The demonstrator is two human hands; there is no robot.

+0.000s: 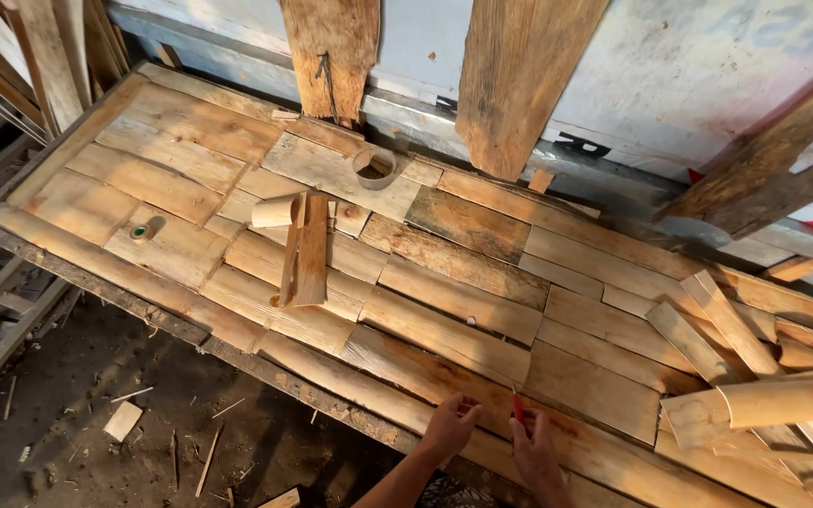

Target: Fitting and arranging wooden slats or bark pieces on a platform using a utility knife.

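A: Wood everywhere. Why is the right hand (pixel 535 450) pinched shut?
B: Its fingers grip one red pencil (pixel 518 406), tip touching the slab panel (pixel 463 301) at its near edge, seemingly for marking. The left hand (pixel 449 425) rests beside it, fingers curled loosely, holding nothing.
A: Anything else?
B: One tape roll (pixel 374 166), one small green-capped spool (pixel 140 230), two loose slats (pixel 305 249) mid-panel.

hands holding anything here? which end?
The right hand pinches a thin red pencil-like tool by its lower end, the tip pointing up over the wooden panel. The left hand holds nothing; its fingers rest on the panel edge.
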